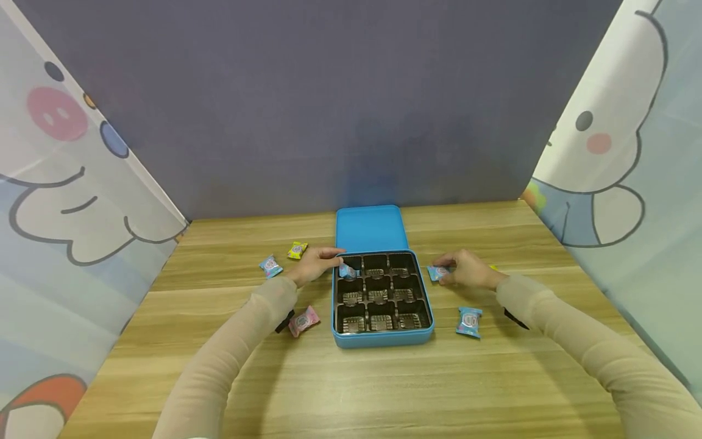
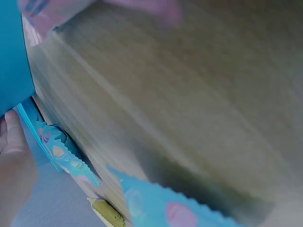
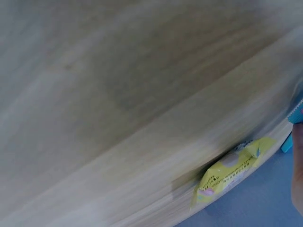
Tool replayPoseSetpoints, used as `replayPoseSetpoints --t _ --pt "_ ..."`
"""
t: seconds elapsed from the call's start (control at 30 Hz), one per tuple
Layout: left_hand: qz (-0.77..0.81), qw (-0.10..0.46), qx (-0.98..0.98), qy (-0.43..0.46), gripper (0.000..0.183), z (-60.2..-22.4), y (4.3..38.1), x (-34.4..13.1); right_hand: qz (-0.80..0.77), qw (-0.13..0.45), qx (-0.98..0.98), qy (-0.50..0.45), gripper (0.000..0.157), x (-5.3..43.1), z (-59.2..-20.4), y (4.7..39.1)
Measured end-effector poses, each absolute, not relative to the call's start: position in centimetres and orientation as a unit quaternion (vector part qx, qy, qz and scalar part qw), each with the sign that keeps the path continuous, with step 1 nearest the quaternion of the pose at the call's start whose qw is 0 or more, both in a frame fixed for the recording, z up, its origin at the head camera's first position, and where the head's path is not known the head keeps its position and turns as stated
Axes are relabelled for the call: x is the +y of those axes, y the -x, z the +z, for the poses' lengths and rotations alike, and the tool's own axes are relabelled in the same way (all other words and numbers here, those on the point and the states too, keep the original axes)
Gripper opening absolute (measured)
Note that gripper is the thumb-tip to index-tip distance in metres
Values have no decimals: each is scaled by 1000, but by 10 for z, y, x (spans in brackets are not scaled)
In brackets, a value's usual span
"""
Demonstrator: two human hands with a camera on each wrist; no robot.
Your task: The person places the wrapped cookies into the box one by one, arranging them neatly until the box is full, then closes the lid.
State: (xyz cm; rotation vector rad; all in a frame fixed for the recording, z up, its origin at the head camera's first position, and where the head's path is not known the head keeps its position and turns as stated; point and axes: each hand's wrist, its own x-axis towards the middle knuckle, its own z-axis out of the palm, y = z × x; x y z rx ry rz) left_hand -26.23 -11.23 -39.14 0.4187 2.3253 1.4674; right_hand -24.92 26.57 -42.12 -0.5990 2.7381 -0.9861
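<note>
The right hand (image 1: 466, 268) and wrist (image 1: 496, 279) mostly hide 1 yellow crimped plastic packet (image 1: 493, 267) in the head view. In the left wrist view, the left edge crops the left hand (image 2: 13, 142) and the top edge cuts off a blurred pink crimped plastic packet (image 2: 57, 12). The right wrist view's right edge crops the blue crimped plastic packet (image 3: 297, 113).

Head view: high, facing forward-down; wrist views: low, close, tilted; all share wooden table (image 1: 384, 390).
</note>
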Motion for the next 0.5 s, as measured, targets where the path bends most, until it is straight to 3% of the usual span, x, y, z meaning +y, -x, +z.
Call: replayPoseSetpoints --t 0.5 --pt "513 154 833 -138 38 -419 277 -115 -395 79 899 169 45 267 -406 248"
